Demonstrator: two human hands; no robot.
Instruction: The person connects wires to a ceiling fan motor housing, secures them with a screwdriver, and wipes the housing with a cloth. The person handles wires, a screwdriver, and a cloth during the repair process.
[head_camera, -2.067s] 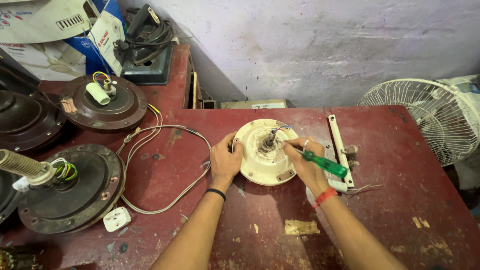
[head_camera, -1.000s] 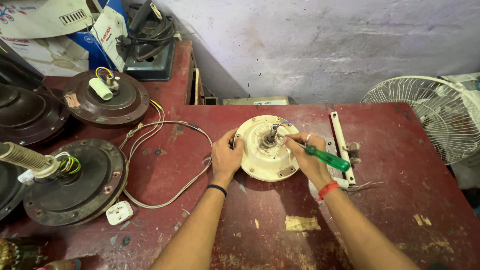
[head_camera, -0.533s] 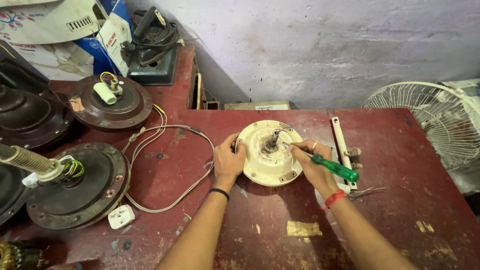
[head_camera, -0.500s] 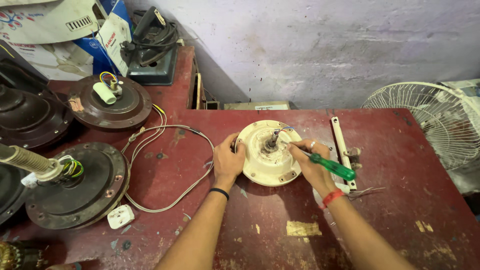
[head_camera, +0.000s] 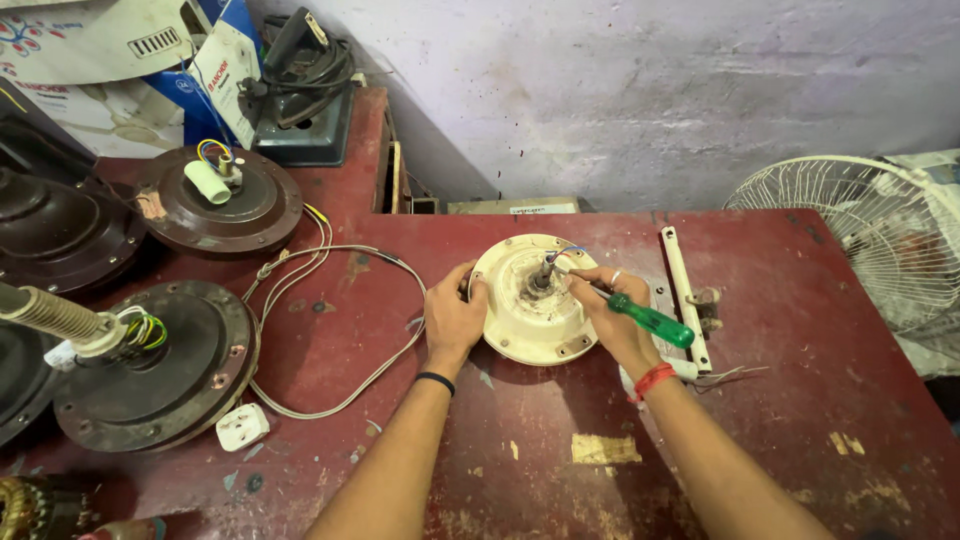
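my left hand (head_camera: 452, 318) is clamped on the rim of the cream ceiling fan motor (head_camera: 533, 300) and my right hand (head_camera: 612, 318) is wrapped around the green-handled screwdriver (head_camera: 640, 317), tip near the centre shaft, so i reckon a slip could gouge those thin wires.

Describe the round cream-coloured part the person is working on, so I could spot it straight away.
Start at the dark red table and look to its middle, between the two hands. The cream fan motor housing lies there, left hand on its rim, right hand holding a green-handled screwdriver at its hub. The other motors are dark brown.
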